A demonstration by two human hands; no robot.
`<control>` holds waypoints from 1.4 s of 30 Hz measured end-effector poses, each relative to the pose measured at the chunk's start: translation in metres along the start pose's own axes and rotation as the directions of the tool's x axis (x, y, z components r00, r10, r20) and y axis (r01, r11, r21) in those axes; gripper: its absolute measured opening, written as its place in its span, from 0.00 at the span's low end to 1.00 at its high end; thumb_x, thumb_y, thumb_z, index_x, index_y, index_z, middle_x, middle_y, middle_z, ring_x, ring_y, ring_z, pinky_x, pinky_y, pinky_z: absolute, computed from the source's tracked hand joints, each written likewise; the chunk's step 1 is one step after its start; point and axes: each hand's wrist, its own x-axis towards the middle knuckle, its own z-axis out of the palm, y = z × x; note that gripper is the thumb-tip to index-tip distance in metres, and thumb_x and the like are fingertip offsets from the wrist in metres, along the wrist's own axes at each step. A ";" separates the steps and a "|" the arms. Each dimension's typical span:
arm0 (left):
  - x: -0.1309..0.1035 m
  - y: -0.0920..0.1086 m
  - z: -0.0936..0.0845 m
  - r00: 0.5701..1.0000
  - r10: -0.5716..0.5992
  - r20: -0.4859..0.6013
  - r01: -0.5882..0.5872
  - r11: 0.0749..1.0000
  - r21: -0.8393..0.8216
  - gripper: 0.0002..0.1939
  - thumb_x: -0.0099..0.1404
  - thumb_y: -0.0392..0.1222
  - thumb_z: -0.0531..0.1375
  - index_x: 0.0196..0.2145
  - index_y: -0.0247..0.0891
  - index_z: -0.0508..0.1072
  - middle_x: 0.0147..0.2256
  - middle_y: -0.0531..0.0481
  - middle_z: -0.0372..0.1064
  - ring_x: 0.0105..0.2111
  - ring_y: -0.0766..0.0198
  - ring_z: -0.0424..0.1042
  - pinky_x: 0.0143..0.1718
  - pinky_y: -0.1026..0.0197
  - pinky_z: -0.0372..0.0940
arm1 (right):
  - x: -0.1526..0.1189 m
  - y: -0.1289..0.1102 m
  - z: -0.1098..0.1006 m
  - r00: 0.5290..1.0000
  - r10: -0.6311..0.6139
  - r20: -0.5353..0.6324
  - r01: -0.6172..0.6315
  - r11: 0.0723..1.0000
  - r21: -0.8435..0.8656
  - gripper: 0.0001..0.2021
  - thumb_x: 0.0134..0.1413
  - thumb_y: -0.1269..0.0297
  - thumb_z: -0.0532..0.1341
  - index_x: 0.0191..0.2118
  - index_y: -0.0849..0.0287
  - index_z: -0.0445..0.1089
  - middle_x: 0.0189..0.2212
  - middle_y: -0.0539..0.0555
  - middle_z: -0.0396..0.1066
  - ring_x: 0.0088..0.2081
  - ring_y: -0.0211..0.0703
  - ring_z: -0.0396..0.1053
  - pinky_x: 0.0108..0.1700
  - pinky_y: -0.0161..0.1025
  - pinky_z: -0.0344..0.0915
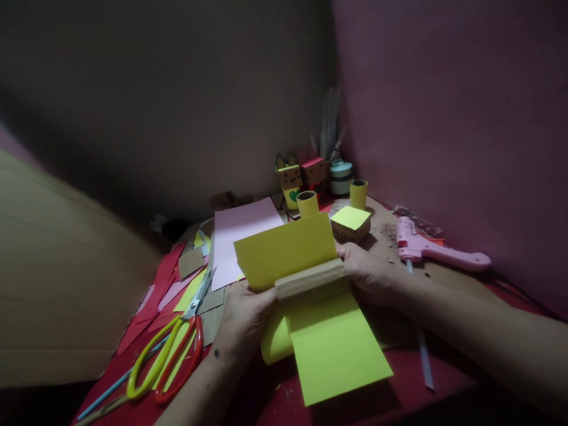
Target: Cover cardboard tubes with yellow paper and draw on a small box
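Between both hands is a narrow tan cardboard piece (310,279), held roughly level. Yellow paper (339,349) extends from it: one panel stands up behind, another slopes down in front, and a curled part hangs at the left. My left hand (244,316) grips the cardboard's left end, thumb along its edge. At the opposite end, my right hand (366,273) is closed on the cardboard, its fingers partly hidden. Yellow-and-red-handled scissors (177,349) lie left of my left hand. Past my right wrist rests a pink hot glue gun (437,248) with a glue stick (423,355) protruding.
Pink paper (244,236) and red scraps (151,302) cover the table's left side. Behind the work stand yellow tubes (308,204), a yellow-topped cardboard box (351,225), small animal-faced figures (290,180) and a teal container (341,177). A large cardboard panel (66,272) borders the left.
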 end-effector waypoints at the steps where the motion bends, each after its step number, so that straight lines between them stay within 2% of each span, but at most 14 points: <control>1: -0.001 0.001 0.001 1.000 -0.001 0.007 0.001 1.000 0.008 0.18 0.43 0.37 0.70 0.35 0.31 0.80 0.32 0.42 0.79 0.32 0.50 0.78 0.32 0.58 0.73 | 0.000 0.000 0.001 1.000 -0.005 0.008 0.005 1.000 0.002 0.17 0.37 0.73 0.69 0.40 0.65 0.76 0.28 0.57 0.78 0.32 0.47 0.75 0.37 0.42 0.70; 4: -0.004 0.004 0.004 0.999 0.008 0.043 -0.008 1.000 0.002 0.18 0.43 0.36 0.70 0.36 0.33 0.80 0.32 0.43 0.79 0.33 0.52 0.78 0.34 0.58 0.72 | -0.001 -0.002 0.003 1.000 -0.013 0.019 0.012 1.000 0.015 0.16 0.41 0.67 0.68 0.40 0.64 0.76 0.27 0.56 0.78 0.32 0.47 0.75 0.38 0.42 0.69; 7: -0.008 0.006 0.005 0.997 -0.005 0.072 0.006 1.000 -0.015 0.18 0.45 0.35 0.69 0.38 0.34 0.79 0.35 0.45 0.79 0.33 0.54 0.78 0.36 0.59 0.72 | -0.001 -0.002 0.003 1.000 0.006 0.002 -0.006 1.000 0.002 0.15 0.43 0.66 0.67 0.40 0.61 0.76 0.26 0.54 0.78 0.32 0.47 0.75 0.39 0.43 0.69; 9: -0.008 0.006 0.003 0.996 -0.016 0.085 0.016 1.000 -0.005 0.18 0.46 0.34 0.68 0.38 0.35 0.79 0.36 0.45 0.79 0.33 0.55 0.78 0.36 0.59 0.71 | -0.001 -0.002 0.002 1.000 0.015 -0.008 -0.015 1.000 -0.001 0.13 0.44 0.67 0.66 0.40 0.60 0.76 0.25 0.54 0.77 0.32 0.47 0.75 0.39 0.43 0.69; 12: -0.003 0.004 -0.006 0.987 -0.015 0.162 0.013 1.000 0.013 0.18 0.48 0.34 0.68 0.39 0.34 0.79 0.34 0.45 0.79 0.31 0.56 0.77 0.33 0.60 0.71 | -0.001 -0.002 0.001 0.999 0.021 -0.037 -0.019 0.999 0.036 0.11 0.46 0.66 0.64 0.39 0.60 0.76 0.26 0.55 0.77 0.33 0.49 0.75 0.40 0.44 0.69; 17: 0.008 0.004 -0.023 0.949 -0.012 0.316 0.023 0.999 -0.030 0.16 0.57 0.45 0.65 0.40 0.31 0.78 0.32 0.41 0.78 0.29 0.60 0.76 0.31 0.63 0.68 | -0.002 -0.005 0.006 0.991 0.053 -0.124 -0.045 0.997 0.068 0.13 0.43 0.68 0.64 0.40 0.60 0.75 0.27 0.56 0.78 0.35 0.52 0.75 0.43 0.47 0.69; 22: 0.009 0.003 -0.024 0.921 -0.020 0.390 0.045 0.998 -0.055 0.18 0.58 0.48 0.64 0.38 0.29 0.79 0.31 0.38 0.77 0.27 0.62 0.74 0.31 0.62 0.67 | -0.002 -0.003 0.001 0.974 0.084 -0.209 -0.065 0.993 0.099 0.12 0.47 0.67 0.61 0.39 0.62 0.75 0.27 0.57 0.78 0.35 0.52 0.76 0.44 0.47 0.69; 26: 0.005 0.004 -0.020 0.922 -0.005 0.387 0.030 0.998 -0.057 0.17 0.55 0.45 0.66 0.41 0.31 0.78 0.35 0.38 0.77 0.30 0.59 0.75 0.35 0.59 0.68 | -0.001 0.000 -0.003 0.973 0.114 -0.198 -0.089 0.987 0.133 0.12 0.48 0.67 0.60 0.39 0.63 0.75 0.26 0.56 0.78 0.35 0.51 0.76 0.44 0.46 0.68; 29: 0.006 0.002 -0.020 0.914 0.027 0.405 0.006 0.997 -0.080 0.20 0.51 0.39 0.68 0.43 0.31 0.77 0.38 0.37 0.77 0.33 0.56 0.76 0.39 0.56 0.68 | -0.002 -0.001 -0.002 0.974 0.088 -0.209 -0.068 0.993 0.101 0.13 0.47 0.67 0.61 0.40 0.62 0.74 0.27 0.56 0.78 0.35 0.50 0.76 0.44 0.46 0.69; 33: 0.009 -0.004 -0.023 0.921 0.005 0.390 0.027 0.997 -0.077 0.19 0.52 0.40 0.68 0.42 0.30 0.77 0.34 0.37 0.78 0.30 0.56 0.76 0.36 0.57 0.69 | -0.002 0.000 0.001 0.971 0.068 -0.228 -0.061 0.997 0.038 0.14 0.49 0.65 0.60 0.43 0.61 0.73 0.29 0.56 0.78 0.36 0.50 0.76 0.44 0.47 0.69; 37: 0.006 -0.003 -0.019 0.941 0.011 0.339 0.023 0.995 -0.096 0.20 0.52 0.41 0.68 0.43 0.30 0.77 0.34 0.38 0.78 0.31 0.55 0.77 0.34 0.58 0.69 | -0.001 0.002 0.002 0.974 0.084 -0.209 -0.083 0.996 0.013 0.15 0.48 0.65 0.61 0.44 0.60 0.73 0.29 0.57 0.78 0.37 0.53 0.75 0.44 0.48 0.69; 42: -0.006 0.009 -0.004 0.972 0.060 0.228 -0.031 0.991 -0.132 0.20 0.48 0.37 0.69 0.41 0.31 0.78 0.38 0.40 0.78 0.35 0.53 0.77 0.37 0.56 0.70 | 0.000 0.005 0.001 0.980 0.041 -0.193 -0.049 0.998 -0.034 0.14 0.49 0.64 0.61 0.43 0.55 0.75 0.29 0.56 0.78 0.36 0.53 0.75 0.41 0.48 0.70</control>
